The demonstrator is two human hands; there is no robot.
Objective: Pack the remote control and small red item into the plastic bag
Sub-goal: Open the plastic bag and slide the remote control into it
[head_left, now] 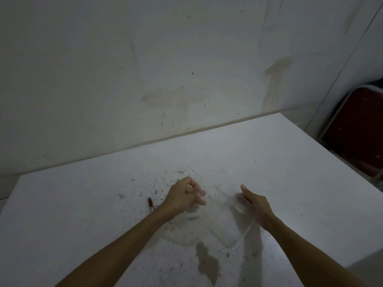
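A clear plastic bag [217, 220] is stretched just above the white table [290, 172], between my two hands. My left hand [184, 196] pinches its left edge with curled fingers. My right hand [256, 206] grips its right edge, and the film hangs down below that wrist. A small red item [150, 204] with a light tip lies on the table just left of my left wrist, outside the bag. No remote control shows anywhere; the bag looks blurred and I cannot tell whether anything is inside.
The table top is speckled with dark spots and has a brown stain [207, 264] near the front. A stained white wall [165, 69] stands behind it. A dark red folding chair [356, 129] leans at the far right.
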